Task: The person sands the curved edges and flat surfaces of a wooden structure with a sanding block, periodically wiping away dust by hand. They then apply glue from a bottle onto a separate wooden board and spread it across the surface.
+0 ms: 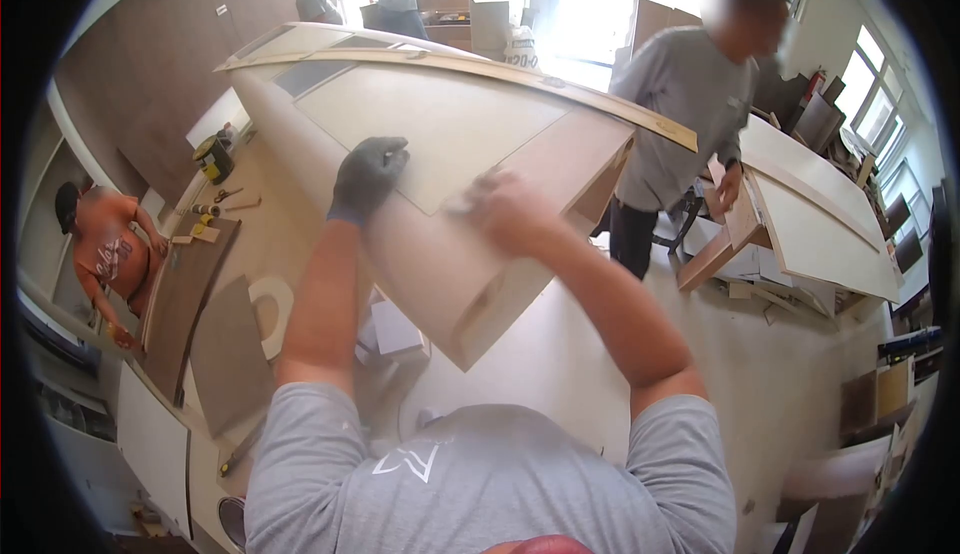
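Observation:
A large pale wooden piece (430,129) lies in front of me, with a lighter rectangular panel outlined on its top and a curved near side. My left hand (370,179), in a dark grey glove, is over its left part with the fingers curled together; what they hold, if anything, is hidden. My right hand (505,209) is at the lower corner of the outlined panel, smeared by motion, so its fingers and anything in them do not show clearly. A long thin wooden strip (560,86) runs across the far part of the piece.
At the right, a person in a grey shirt (685,104) stands by another pale panelled piece (830,214). To the left, a person in an orange shirt (118,249) leans over a brown board (195,294). A can (213,159) and scissors (228,194) lie nearby.

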Demonstrator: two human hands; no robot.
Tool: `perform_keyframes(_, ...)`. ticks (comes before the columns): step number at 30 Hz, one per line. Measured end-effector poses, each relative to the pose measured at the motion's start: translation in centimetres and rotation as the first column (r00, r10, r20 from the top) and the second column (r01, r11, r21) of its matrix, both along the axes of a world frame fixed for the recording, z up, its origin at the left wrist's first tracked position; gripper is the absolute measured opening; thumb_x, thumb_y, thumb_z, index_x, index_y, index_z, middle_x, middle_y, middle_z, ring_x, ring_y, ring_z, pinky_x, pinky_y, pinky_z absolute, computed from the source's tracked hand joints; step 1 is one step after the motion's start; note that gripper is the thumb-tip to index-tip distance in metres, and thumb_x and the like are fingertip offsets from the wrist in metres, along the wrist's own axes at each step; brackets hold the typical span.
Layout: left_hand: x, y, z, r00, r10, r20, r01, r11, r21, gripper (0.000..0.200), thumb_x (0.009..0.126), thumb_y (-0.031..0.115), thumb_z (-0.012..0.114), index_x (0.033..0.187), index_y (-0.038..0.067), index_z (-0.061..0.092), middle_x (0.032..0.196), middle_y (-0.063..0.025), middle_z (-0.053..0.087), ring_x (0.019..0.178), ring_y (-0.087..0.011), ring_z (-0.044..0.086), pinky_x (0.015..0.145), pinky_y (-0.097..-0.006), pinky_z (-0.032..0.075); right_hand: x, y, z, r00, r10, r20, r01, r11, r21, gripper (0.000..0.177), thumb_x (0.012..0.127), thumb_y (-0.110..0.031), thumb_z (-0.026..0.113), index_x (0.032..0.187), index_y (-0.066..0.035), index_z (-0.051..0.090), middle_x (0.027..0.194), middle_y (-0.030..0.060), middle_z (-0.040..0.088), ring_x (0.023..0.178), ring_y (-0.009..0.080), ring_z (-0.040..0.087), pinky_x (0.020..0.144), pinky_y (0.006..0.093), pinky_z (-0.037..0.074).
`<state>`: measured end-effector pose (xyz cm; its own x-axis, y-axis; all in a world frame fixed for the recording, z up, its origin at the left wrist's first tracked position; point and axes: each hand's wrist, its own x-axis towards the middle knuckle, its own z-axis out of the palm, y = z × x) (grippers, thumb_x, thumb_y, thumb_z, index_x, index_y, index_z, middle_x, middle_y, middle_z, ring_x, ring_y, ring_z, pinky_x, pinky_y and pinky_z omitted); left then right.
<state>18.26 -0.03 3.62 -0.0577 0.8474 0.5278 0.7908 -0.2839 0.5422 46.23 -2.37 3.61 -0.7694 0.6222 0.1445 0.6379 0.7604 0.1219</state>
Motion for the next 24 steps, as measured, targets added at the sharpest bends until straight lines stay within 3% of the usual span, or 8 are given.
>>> perform_keyframes(2, 0.0, 0.3, -0.1, 1.0, -0.001, 0.0, 0.001, 1.0, 0.011, 0.031, 0.096, 0.025, 0.069, 0.117, 0.004, 0.077, 0.119, -0.0199, 0.075, 0.106, -0.0325, 0.073, 0.097, -0.0409, 0.056, -0.2, -2.9, 0.4, 0.947, -0.02, -0.322, -0.012, 0.995, -0.095, 0.039, 0.102, -0.023, 0.052, 0.135, -0.017, 0.072, 0.143, 0.0086, 0.066, 0.14, 0.0278, 0.053, 0.122, 0.0389, 0.038)
perform_keyframes(5, -0.2, 0.4, -0.4, 1.0, -0.012, -0.003, 0.012, 1.0, 0.02, 0.031, 0.096, 0.025, 0.069, 0.117, 0.004, 0.078, 0.119, -0.0198, 0.075, 0.106, -0.0331, 0.072, 0.098, -0.0413, 0.056, 2.6, 2.9, -0.3, 0.989, -0.03, -0.143, 0.017, 0.996, -0.089, 0.041, 0.105, -0.025, 0.048, 0.139, -0.017, 0.069, 0.153, 0.0084, 0.059, 0.146, 0.0277, 0.049, 0.125, 0.0406, 0.035)
perform_keyframes(6, -0.3, 0.4, -0.4, 1.0, -0.008, -0.006, 0.008, 1.0, 0.014, 0.031, 0.096, 0.025, 0.069, 0.117, 0.004, 0.078, 0.119, -0.0198, 0.075, 0.106, -0.0332, 0.072, 0.098, -0.0414, 0.056, 4.2, 8.2, -2.8, 0.971, -0.013, 0.24, -0.04, 0.976, 0.213, 0.043, 0.11, -0.031, 0.043, 0.143, -0.018, 0.066, 0.159, 0.0067, 0.053, 0.149, 0.0275, 0.045, 0.125, 0.0419, 0.034)
perform_keyframes(8, 0.0, 0.0, -0.2, 1.0, 0.012, -0.015, -0.012, 1.0, -0.003, 0.03, 0.096, 0.024, 0.069, 0.117, 0.004, 0.078, 0.12, -0.0197, 0.075, 0.107, -0.0329, 0.072, 0.098, -0.0411, 0.056, 6.1, 7.0, 1.9, 0.911, -0.363, -0.195, 0.31, 0.915, -0.258, 0.044, 0.108, -0.029, 0.046, 0.148, -0.018, 0.061, 0.161, 0.0028, 0.051, 0.151, 0.0257, 0.042, 0.125, 0.0412, 0.033)
perform_keyframes(12, 0.0, 0.3, -0.5, 1.0, 0.012, 0.008, -0.012, 1.0, -0.002, 0.031, 0.096, 0.024, 0.069, 0.118, 0.004, 0.077, 0.12, -0.0194, 0.075, 0.107, -0.0316, 0.072, 0.098, -0.04, 0.056, 3.3, 5.1, -1.0, 0.997, -0.064, -0.053, 0.058, 0.993, -0.106, 0.046, 0.11, -0.035, 0.04, 0.15, -0.024, 0.06, 0.168, 0.0019, 0.041, 0.158, 0.0252, 0.032, 0.128, 0.0508, 0.027)
perform_keyframes(14, -0.4, 0.6, -0.6, 0.999, -0.004, 0.036, 0.004, 1.0, 0.005, 0.031, 0.096, 0.025, 0.069, 0.118, 0.004, 0.077, 0.12, -0.0193, 0.075, 0.107, -0.0311, 0.072, 0.098, -0.0397, 0.056, 3.9, 3.6, -0.2, 0.973, -0.041, -0.228, -0.024, 0.961, -0.274, 0.047, 0.112, -0.036, 0.036, 0.151, -0.023, 0.059, 0.169, 0.0068, 0.039, 0.16, 0.0282, 0.027, 0.13, 0.0493, 0.022)
perform_keyframes(17, 0.3, -0.6, 0.1, 0.999, 0.008, 0.052, -0.007, 1.0, -0.023, 0.031, 0.096, 0.024, 0.069, 0.118, 0.004, 0.077, 0.119, -0.0191, 0.075, 0.107, -0.0307, 0.072, 0.098, -0.0396, 0.056, 6.6, 11.5, -1.6, 0.998, -0.043, -0.048, 0.037, 0.991, -0.127, 0.05, 0.11, -0.039, 0.038, 0.154, -0.025, 0.056, 0.167, 0.0024, 0.044, 0.158, 0.025, 0.03, 0.13, 0.0503, 0.02)
perform_keyframes(24, -0.6, 0.7, -0.7, 0.999, -0.016, 0.032, 0.015, 0.999, 0.036, 0.03, 0.097, 0.022, 0.069, 0.118, 0.004, 0.077, 0.119, -0.0192, 0.075, 0.107, -0.0314, 0.072, 0.098, -0.0392, 0.056, 4.2, 3.4, 0.8, 0.973, -0.132, -0.189, 0.079, 0.962, -0.263, 0.047, 0.112, -0.039, 0.04, 0.153, -0.026, 0.057, 0.169, 0.0045, 0.04, 0.159, 0.0256, 0.029, 0.13, 0.0522, 0.021)
